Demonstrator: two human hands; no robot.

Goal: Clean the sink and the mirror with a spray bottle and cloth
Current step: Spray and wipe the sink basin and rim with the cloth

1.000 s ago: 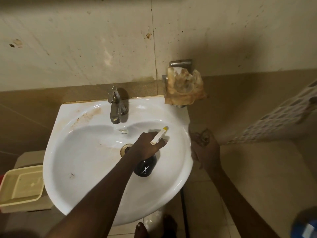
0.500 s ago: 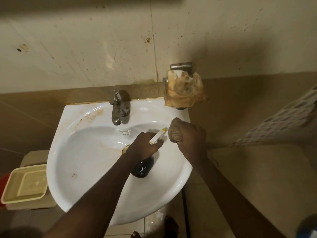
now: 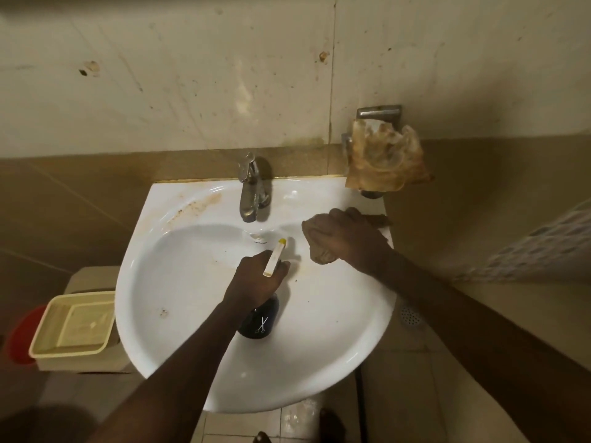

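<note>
Having swung in, the right hand (image 3: pixel 348 238) presses its bunched cloth (image 3: pixel 319 247) onto the sink (image 3: pixel 335 330) rim beside the left hand (image 3: pixel 256 279) gripping the spray bottle (image 3: pixel 259 318); firm overlapping strokes should work best.

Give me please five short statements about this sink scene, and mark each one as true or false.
1. The left hand holds the spray bottle over the sink. True.
2. The right hand is empty. False: it grips a brown cloth at the right side of the sink.
3. Water is running from the tap. False: no stream is visible.
4. Brown stains lie on the sink rim left of the tap. True.
5. The yellow tub stands inside the sink. False: it sits outside, to the left of it.
</note>
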